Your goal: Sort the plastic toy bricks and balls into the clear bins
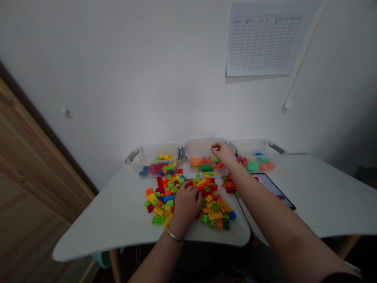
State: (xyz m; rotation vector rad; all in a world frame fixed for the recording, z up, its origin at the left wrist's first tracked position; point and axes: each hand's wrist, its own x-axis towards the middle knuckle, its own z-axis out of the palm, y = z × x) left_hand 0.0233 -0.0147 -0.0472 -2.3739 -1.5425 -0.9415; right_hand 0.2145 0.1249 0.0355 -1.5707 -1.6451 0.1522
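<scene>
Head view: the pile of red, yellow, green, orange and blue plastic toy bricks (209, 198) lies on the white worktop (118, 212), partly hidden beneath the left hand (187, 200). Its fingers curl down among them; grip cannot be determined. The right hand (224, 154) obscures part of the clear plastic middle box (200, 146), fingers bent close together; whether they meet is unclear.

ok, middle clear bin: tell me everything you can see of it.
The middle bin is a see-through, plastic-looking box, upright on the white table, open at the top. Gray pieces show near both ends. Orange, red and green bricks lie low inside. It stands between two similar bins. The right hand overlaps its upper right part; whether they touch, I can't tell.
</scene>
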